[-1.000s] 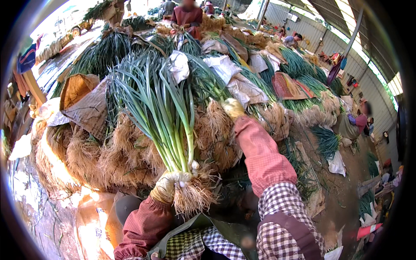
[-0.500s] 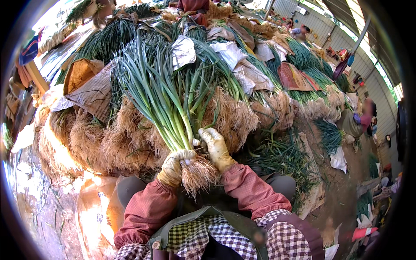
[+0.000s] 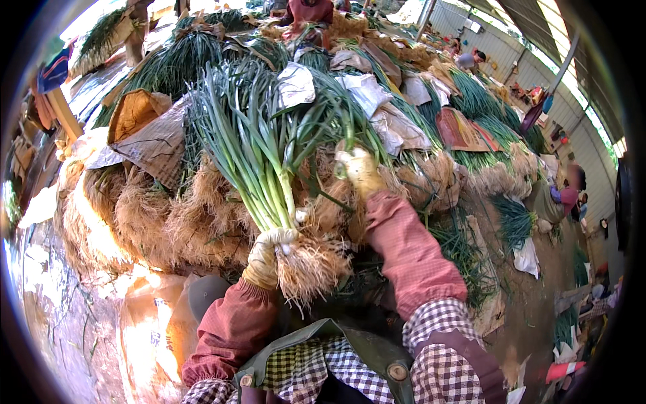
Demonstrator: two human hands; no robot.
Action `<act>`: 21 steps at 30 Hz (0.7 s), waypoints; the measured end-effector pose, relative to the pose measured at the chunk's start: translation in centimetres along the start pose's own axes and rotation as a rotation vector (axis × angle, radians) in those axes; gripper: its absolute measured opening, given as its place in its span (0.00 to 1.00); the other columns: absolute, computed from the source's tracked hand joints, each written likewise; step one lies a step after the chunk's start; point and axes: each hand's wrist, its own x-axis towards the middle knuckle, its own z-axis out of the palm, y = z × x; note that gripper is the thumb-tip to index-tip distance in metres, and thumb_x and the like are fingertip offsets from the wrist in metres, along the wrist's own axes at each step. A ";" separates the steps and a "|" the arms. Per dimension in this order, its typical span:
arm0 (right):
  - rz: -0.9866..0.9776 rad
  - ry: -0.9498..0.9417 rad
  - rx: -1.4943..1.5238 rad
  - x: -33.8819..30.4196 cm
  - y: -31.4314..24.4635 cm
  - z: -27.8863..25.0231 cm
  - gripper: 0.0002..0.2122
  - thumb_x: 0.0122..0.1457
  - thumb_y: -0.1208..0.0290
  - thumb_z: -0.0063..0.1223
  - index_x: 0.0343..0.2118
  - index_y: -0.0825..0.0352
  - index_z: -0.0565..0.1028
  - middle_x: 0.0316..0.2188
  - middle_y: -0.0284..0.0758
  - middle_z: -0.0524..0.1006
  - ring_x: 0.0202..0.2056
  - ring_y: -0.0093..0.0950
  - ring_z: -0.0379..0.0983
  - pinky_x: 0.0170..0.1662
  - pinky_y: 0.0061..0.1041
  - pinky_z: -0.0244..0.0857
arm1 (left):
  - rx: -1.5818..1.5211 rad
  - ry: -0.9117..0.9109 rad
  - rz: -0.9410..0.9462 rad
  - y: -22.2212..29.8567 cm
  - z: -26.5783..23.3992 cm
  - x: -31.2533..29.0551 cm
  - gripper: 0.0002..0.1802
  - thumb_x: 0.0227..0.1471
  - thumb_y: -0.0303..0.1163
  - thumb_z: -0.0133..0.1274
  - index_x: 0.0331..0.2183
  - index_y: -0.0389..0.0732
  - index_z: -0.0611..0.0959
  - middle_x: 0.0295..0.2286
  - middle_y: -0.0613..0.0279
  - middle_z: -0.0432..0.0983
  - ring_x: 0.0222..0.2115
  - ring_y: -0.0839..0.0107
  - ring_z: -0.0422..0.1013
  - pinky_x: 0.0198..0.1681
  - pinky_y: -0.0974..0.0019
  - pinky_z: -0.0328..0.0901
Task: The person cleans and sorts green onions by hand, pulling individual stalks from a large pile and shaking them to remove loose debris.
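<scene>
My left hand (image 3: 266, 258), in a pale yellow glove, is wrapped round a bunch of green onions (image 3: 270, 188) just above the roots. Its long green leaves fan up and away, and the tan roots (image 3: 313, 268) hang out beside my fist. Further forward and to the right, my gloved right hand (image 3: 360, 170) closes on green onion stalks (image 3: 348, 128) at the front of the heap. Part of its grip is hidden by the glove. Behind both hands lies the large heap of green onions, its shaggy roots (image 3: 145, 212) facing me.
Paper and sacking pieces (image 3: 397, 126) lie over the heap. Loose green leaves (image 3: 454, 252) litter the ground to my right. An orange-white sack (image 3: 158, 330) is at my left knee. A person (image 3: 306, 15) sits beyond the heap; another (image 3: 565, 192) is at the right.
My right hand has left the side of the held bunch and moved forward and right to the heap. The left hand still grips the bunch in nearly the same place.
</scene>
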 end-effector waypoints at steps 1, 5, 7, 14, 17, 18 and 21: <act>-0.095 0.116 -0.449 1.9 1.2 -2.9 0.15 0.51 0.60 0.55 0.34 0.67 0.73 0.25 0.40 0.76 0.26 0.33 0.74 0.28 0.32 0.68 | -0.028 -0.041 -0.022 -0.2 0.2 0.1 0.23 0.38 0.21 0.55 0.42 0.32 0.74 0.19 0.71 0.68 0.16 0.84 0.61 0.18 0.83 0.57; -0.621 0.387 -0.814 -1.8 -3.7 1.7 0.17 0.51 0.63 0.54 0.39 0.70 0.67 0.38 0.48 0.71 0.38 0.44 0.69 0.39 0.41 0.64 | -0.029 -0.040 -0.011 1.8 -2.0 -2.4 0.22 0.38 0.20 0.53 0.42 0.31 0.74 0.24 0.69 0.70 0.17 0.84 0.62 0.19 0.83 0.58; -0.338 0.074 -0.268 -3.3 -2.1 1.8 0.21 0.52 0.55 0.57 0.38 0.70 0.69 0.27 0.35 0.72 0.27 0.28 0.70 0.31 0.27 0.66 | 0.183 -0.018 0.020 0.8 -1.8 -1.4 0.22 0.40 0.22 0.51 0.42 0.30 0.75 0.24 0.67 0.72 0.17 0.82 0.64 0.20 0.81 0.60; 0.406 -0.390 0.323 -8.2 -1.8 5.1 0.11 0.58 0.61 0.52 0.25 0.62 0.70 0.13 0.23 0.63 0.11 0.16 0.53 0.14 0.18 0.45 | 0.425 -0.074 -0.034 -0.2 -2.4 -1.4 0.20 0.40 0.31 0.55 0.40 0.39 0.79 0.20 0.71 0.71 0.16 0.84 0.62 0.18 0.81 0.56; 0.210 -0.164 -0.090 -9.9 -3.9 5.9 0.12 0.59 0.64 0.51 0.21 0.64 0.71 0.13 0.25 0.65 0.11 0.16 0.57 0.15 0.18 0.50 | 0.467 -0.009 -0.037 -0.4 -2.2 -0.7 0.19 0.42 0.28 0.55 0.40 0.37 0.79 0.20 0.71 0.71 0.14 0.85 0.61 0.17 0.83 0.55; 0.144 -0.136 -0.034 -10.4 -3.8 6.0 0.11 0.58 0.65 0.52 0.23 0.64 0.73 0.14 0.25 0.67 0.12 0.16 0.58 0.15 0.18 0.51 | 0.418 -0.008 -0.058 -0.6 -3.1 -0.3 0.18 0.42 0.27 0.55 0.40 0.37 0.78 0.20 0.71 0.71 0.14 0.85 0.61 0.17 0.83 0.55; -0.021 -0.101 0.166 -10.9 -3.5 5.7 0.05 0.57 0.70 0.54 0.29 0.65 0.77 0.20 0.25 0.73 0.16 0.13 0.61 0.20 0.15 0.56 | 0.151 0.041 -0.102 -0.3 -2.9 0.5 0.18 0.42 0.20 0.51 0.40 0.35 0.78 0.20 0.71 0.70 0.13 0.86 0.61 0.17 0.84 0.56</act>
